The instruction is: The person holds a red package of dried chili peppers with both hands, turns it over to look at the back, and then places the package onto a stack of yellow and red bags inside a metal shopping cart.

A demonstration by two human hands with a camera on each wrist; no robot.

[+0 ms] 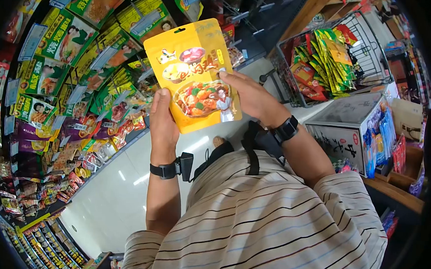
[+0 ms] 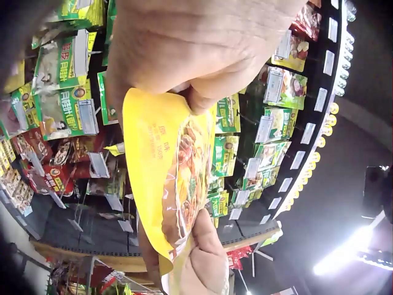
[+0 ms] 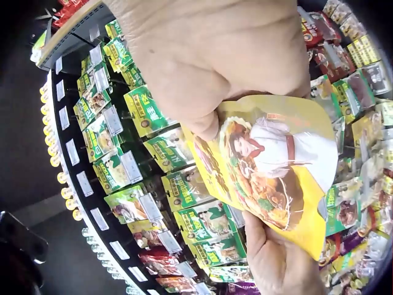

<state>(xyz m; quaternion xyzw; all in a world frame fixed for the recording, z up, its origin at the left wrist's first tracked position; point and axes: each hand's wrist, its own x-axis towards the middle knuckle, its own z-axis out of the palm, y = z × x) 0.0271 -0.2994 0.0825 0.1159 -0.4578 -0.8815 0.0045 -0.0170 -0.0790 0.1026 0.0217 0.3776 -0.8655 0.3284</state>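
Head view shows me the left hand [image 1: 165, 122] and the right hand [image 1: 256, 100] gripping opposite edges of a flat yellow plastic pouch [image 1: 196, 92] printed with food, held up beside hanging green-and-yellow packets [image 1: 64, 36]; farther right, a dark wire basket [image 1: 372, 45] holds green pouches [image 1: 324, 57].

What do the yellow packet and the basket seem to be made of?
Packet: probably laminated plastic film, smooth with a soft sheen; its crisp edge and punched hanging hole suggest this.

Basket: likely metal wire; thin bars cross in a grid, though any coating is unclear.
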